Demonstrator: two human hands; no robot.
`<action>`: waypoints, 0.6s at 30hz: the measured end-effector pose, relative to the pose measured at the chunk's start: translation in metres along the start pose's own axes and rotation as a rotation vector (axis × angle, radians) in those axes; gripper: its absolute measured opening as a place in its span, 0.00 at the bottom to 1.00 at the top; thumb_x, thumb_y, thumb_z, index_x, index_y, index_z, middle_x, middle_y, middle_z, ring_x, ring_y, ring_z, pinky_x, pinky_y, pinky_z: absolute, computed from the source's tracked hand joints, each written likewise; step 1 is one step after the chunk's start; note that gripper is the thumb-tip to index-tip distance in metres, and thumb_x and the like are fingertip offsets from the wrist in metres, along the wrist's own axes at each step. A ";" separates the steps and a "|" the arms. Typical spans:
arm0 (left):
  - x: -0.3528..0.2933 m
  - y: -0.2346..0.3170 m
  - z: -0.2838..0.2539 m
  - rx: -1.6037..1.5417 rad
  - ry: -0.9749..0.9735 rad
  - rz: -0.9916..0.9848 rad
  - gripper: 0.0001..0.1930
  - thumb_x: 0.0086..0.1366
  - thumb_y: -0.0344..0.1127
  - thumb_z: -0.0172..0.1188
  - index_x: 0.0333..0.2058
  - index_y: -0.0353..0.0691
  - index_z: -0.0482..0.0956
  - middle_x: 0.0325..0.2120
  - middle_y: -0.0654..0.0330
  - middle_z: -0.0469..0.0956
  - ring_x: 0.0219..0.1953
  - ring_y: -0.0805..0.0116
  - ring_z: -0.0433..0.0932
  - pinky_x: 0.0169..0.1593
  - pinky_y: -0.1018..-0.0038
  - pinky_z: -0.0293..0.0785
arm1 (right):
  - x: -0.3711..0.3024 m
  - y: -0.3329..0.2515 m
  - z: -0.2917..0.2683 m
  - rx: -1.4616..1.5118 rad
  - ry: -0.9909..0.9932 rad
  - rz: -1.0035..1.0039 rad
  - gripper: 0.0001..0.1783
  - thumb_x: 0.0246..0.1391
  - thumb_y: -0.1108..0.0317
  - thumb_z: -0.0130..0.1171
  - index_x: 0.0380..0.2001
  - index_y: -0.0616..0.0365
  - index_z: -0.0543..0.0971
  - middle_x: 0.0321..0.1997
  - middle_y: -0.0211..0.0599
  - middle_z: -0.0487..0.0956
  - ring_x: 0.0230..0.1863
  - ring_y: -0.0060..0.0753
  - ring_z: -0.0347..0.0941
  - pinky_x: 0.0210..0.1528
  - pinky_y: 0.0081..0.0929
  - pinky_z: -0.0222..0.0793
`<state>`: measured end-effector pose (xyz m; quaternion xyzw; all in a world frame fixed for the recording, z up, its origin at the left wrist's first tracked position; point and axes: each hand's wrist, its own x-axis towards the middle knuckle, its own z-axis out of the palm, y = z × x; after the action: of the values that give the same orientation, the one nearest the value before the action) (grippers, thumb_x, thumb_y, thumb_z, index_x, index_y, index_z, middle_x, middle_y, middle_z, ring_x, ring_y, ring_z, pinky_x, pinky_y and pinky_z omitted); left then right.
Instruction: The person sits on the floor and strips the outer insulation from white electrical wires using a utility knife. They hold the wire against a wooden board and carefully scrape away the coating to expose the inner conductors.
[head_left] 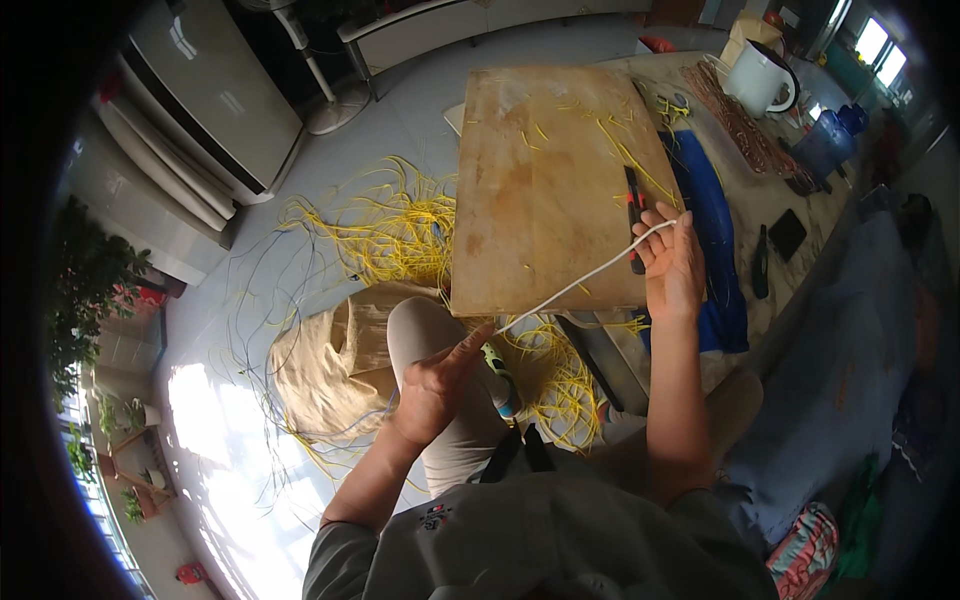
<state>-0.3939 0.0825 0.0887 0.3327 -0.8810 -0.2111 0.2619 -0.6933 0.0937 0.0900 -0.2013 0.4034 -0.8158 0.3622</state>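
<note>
A thin white cable (588, 275) is stretched slantwise between my hands, over the near edge of a worn wooden board (540, 210). My left hand (437, 385), low by my knee, pinches its lower end between thumb and finger. At the board's right edge my right hand (672, 262) holds the upper end between thumb and fingers, palm up. A red and black utility knife (634, 203) lies on the board just left of my right hand, partly behind the fingers and cable. Short yellow wire scraps (541, 131) are scattered over the board.
Yellow wires (405, 235) are heaped on the floor left of the board, with more beneath it. A tan sack (325, 370) lies by my knee. Right of the board are a blue cloth (700, 170), a phone (788, 235), a white kettle (757, 80) and a bundle of brownish wires (735, 125).
</note>
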 end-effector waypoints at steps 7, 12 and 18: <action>-0.009 -0.002 -0.008 -0.114 -0.135 -0.108 0.21 0.59 0.25 0.54 0.52 0.44 0.70 0.17 0.55 0.74 0.19 0.64 0.75 0.25 0.72 0.71 | -0.005 0.005 -0.012 0.032 -0.009 -0.080 0.17 0.54 0.56 0.56 0.38 0.58 0.74 0.31 0.36 0.78 0.34 0.30 0.75 0.39 0.25 0.70; -0.009 -0.001 -0.020 -0.184 -0.318 -0.216 0.21 0.58 0.28 0.55 0.51 0.46 0.70 0.20 0.53 0.76 0.20 0.59 0.75 0.26 0.68 0.72 | -0.011 -0.005 -0.011 -0.145 -0.112 -0.215 0.13 0.55 0.58 0.55 0.32 0.58 0.73 0.24 0.34 0.77 0.25 0.26 0.74 0.31 0.23 0.73; -0.019 0.001 -0.024 -0.156 -0.362 -0.025 0.21 0.57 0.29 0.56 0.51 0.47 0.70 0.21 0.54 0.76 0.20 0.59 0.75 0.25 0.68 0.72 | -0.019 -0.022 -0.004 -0.104 -0.159 -0.206 0.13 0.56 0.59 0.53 0.28 0.59 0.71 0.21 0.32 0.74 0.21 0.24 0.71 0.26 0.21 0.70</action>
<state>-0.3676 0.0913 0.1018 0.2791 -0.8905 -0.3382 0.1216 -0.6928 0.1188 0.1043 -0.3242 0.3925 -0.8081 0.2963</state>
